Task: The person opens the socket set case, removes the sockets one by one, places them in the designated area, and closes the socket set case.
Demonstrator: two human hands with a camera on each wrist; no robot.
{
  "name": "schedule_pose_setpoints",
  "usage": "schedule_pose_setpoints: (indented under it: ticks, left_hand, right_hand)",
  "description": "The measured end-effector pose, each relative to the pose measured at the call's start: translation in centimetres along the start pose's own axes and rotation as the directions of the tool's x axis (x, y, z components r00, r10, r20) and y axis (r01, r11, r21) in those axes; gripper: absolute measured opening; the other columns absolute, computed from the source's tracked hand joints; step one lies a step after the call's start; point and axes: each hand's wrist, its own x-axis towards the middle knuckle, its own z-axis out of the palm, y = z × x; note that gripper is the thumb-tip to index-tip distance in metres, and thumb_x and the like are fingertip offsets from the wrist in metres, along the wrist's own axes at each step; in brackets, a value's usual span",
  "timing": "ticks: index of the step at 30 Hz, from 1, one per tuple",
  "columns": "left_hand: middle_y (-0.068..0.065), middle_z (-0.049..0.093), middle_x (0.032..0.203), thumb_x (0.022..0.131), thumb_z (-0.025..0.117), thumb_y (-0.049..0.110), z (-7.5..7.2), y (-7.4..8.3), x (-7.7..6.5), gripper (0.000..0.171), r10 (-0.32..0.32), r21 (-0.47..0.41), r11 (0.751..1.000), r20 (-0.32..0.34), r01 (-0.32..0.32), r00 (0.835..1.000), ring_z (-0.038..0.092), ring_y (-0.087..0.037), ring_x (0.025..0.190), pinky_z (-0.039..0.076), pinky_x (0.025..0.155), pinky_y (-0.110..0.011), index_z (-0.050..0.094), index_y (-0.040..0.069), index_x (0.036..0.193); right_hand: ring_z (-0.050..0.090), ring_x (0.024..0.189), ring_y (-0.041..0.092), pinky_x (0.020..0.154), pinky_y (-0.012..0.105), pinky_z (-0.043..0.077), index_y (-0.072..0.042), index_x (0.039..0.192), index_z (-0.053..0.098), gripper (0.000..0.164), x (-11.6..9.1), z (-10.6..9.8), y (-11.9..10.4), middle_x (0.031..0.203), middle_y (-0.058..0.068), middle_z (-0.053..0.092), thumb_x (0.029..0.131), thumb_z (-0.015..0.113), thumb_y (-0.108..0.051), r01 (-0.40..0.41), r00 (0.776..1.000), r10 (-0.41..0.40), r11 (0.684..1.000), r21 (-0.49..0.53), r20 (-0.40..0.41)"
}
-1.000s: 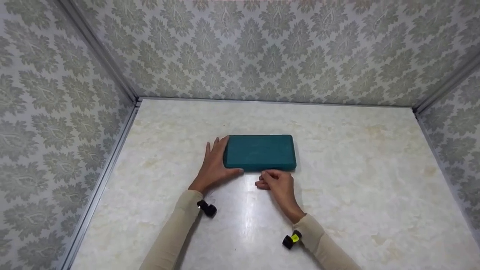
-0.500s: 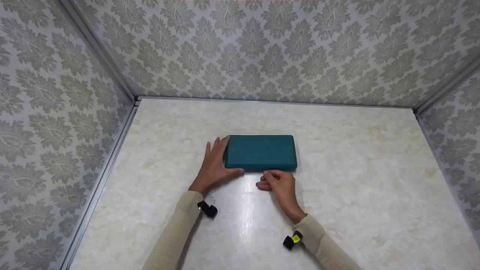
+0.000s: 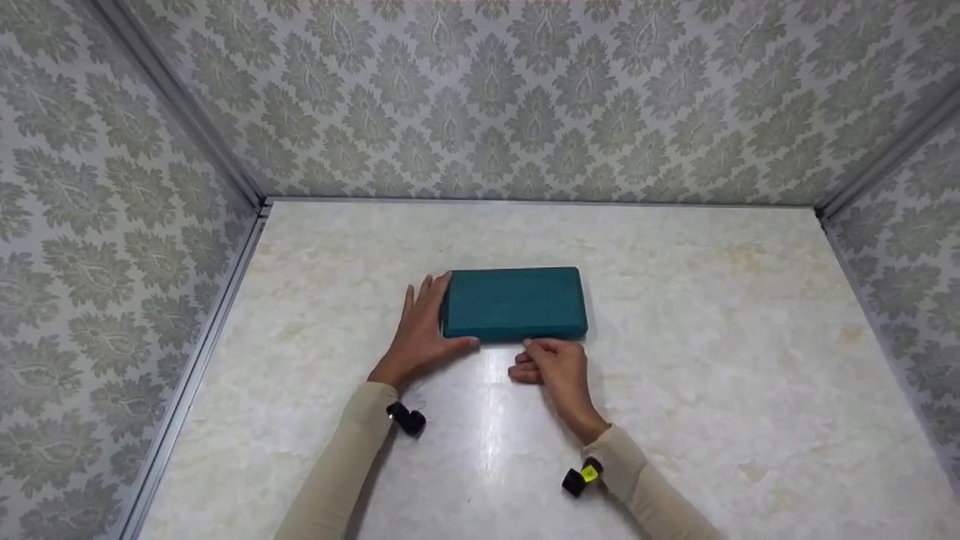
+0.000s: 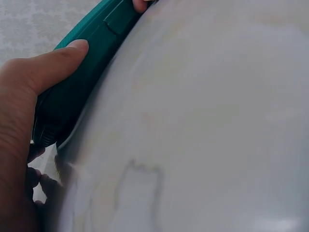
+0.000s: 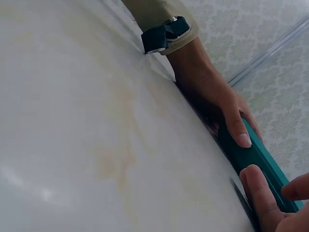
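Note:
A flat teal-green hard case (image 3: 517,300) lies on the table with its lid down. My left hand (image 3: 424,326) holds its left end, the thumb pressed on the front side and the other fingers spread along the end and far corner. At the front edge, right of centre, my right hand (image 3: 559,367) has its fingers bent, thumb and forefinger at the case's rim. The left wrist view shows a latch (image 4: 118,17) on the front side, near a right fingertip (image 4: 140,5). Some fingertips are hidden behind the case.
The case stands on a pale marbled tabletop (image 3: 712,337). Patterned wall panels (image 3: 495,97) enclose the back and both sides, with a metal rail (image 3: 202,375) along the left edge. Small black cameras (image 3: 407,418) are strapped to both wrists.
Both hands keep their places on the case, whose lid stays down. The whole head view has shifted slightly.

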Motion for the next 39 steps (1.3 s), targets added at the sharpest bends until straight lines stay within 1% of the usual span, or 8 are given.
schedule_pose_setpoints:
  ticks: [5, 12, 15, 21, 27, 31, 35, 39]
  left_hand:
    - [-0.011, 0.018, 0.184, 0.08, 0.086, 0.072, -0.6, -0.4, 0.3, 0.137, 0.039, 0.068, 0.997, 0.056, -0.043, 0.998, 0.003, -0.03, 0.171, -0.007, 0.136, -0.052, 0.005, 0.022, 0.179]
    - [-0.016, 0.027, 0.18, 0.08, 0.088, 0.068, -1.3, -0.7, 0.4, 0.136, 0.057, 0.132, 0.989, 0.047, -0.062, 0.997, 0.015, -0.036, 0.169, -0.007, 0.134, -0.062, 0.009, 0.018, 0.179]
    - [-0.017, 0.028, 0.18, 0.08, 0.087, 0.069, -1.4, -0.7, 0.5, 0.135, 0.055, 0.127, 0.99, 0.057, -0.062, 0.997, 0.016, -0.037, 0.169, -0.01, 0.133, -0.064, 0.011, 0.018, 0.179]
    - [-0.01, 0.029, 0.18, 0.079, 0.085, 0.072, -1.4, -0.8, 0.5, 0.131, 0.057, 0.093, 0.994, 0.051, -0.061, 0.997, 0.021, -0.033, 0.168, -0.013, 0.132, -0.063, 0.017, 0.022, 0.179]
    - [-0.008, 0.028, 0.181, 0.078, 0.086, 0.073, -1.5, -1.0, 0.4, 0.13, 0.043, 0.072, 0.996, 0.048, -0.046, 0.998, 0.021, -0.031, 0.168, -0.016, 0.132, -0.059, 0.018, 0.026, 0.178]
    - [-0.008, 0.025, 0.182, 0.079, 0.085, 0.074, -1.4, -0.7, 0.7, 0.13, 0.03, 0.053, 0.998, 0.087, -0.035, 0.996, 0.017, -0.032, 0.169, -0.018, 0.132, -0.058, 0.015, 0.028, 0.179]
    - [-0.011, 0.023, 0.182, 0.08, 0.085, 0.074, -1.7, 0.0, 1.4, 0.131, 0.025, 0.028, 0.999, 0.139, -0.029, 0.99, 0.015, -0.034, 0.17, -0.019, 0.131, -0.06, 0.014, 0.027, 0.179]
    - [-0.014, 0.022, 0.183, 0.081, 0.087, 0.069, -2.4, 0.6, 1.8, 0.131, 0.004, 0.033, 0.999, 0.177, -0.01, 0.984, 0.012, -0.036, 0.17, -0.02, 0.13, -0.063, 0.014, 0.024, 0.179]
  right_hand:
    - [0.083, 0.081, 0.027, 0.076, 0.04, 0.068, 0.013, 0.114, 0.076, 0.023, -0.5, 0.5, 0.0, 0.102, 0.027, 0.08, 0.109, 0.068, -0.008, -0.036, 0.999, 0.036, 0.996, 0.084, -0.007]
    - [0.083, 0.08, 0.026, 0.078, 0.04, 0.068, 0.015, 0.123, 0.072, 0.026, -1.0, 1.1, 0.3, 0.104, 0.028, 0.079, 0.108, 0.068, -0.005, -0.023, 1.0, 0.021, 0.991, 0.13, 0.019]
    - [0.083, 0.078, 0.026, 0.076, 0.04, 0.068, 0.017, 0.124, 0.07, 0.026, -1.0, 1.1, 0.5, 0.102, 0.027, 0.079, 0.108, 0.067, -0.003, -0.025, 1.0, 0.022, 0.988, 0.152, 0.021]
    - [0.082, 0.075, 0.023, 0.074, 0.038, 0.068, 0.019, 0.12, 0.07, 0.025, -0.9, 1.3, 0.2, 0.099, 0.026, 0.08, 0.107, 0.068, -0.002, -0.049, 0.999, 0.045, 0.978, 0.205, 0.024]
    - [0.082, 0.074, 0.021, 0.074, 0.036, 0.068, 0.021, 0.114, 0.069, 0.03, -0.6, 2.5, -0.1, 0.092, 0.02, 0.08, 0.107, 0.072, -0.008, -0.087, 0.996, 0.087, 0.948, 0.305, 0.016]
    - [0.081, 0.073, 0.021, 0.075, 0.036, 0.068, 0.019, 0.111, 0.069, 0.031, -0.6, 3.1, -0.1, 0.088, 0.017, 0.078, 0.107, 0.073, -0.011, -0.091, 0.993, 0.111, 0.929, 0.36, -0.034]
    - [0.078, 0.069, 0.02, 0.071, 0.035, 0.068, 0.021, 0.11, 0.068, 0.032, -0.5, 3.3, 0.1, 0.083, 0.016, 0.075, 0.107, 0.074, -0.01, -0.044, 0.989, 0.098, 0.913, 0.406, -0.113]
    - [0.076, 0.066, 0.019, 0.071, 0.035, 0.068, 0.022, 0.112, 0.069, 0.035, -0.4, 3.4, 0.1, 0.082, 0.015, 0.075, 0.105, 0.077, -0.011, -0.02, 0.986, 0.09, 0.899, 0.438, -0.14]
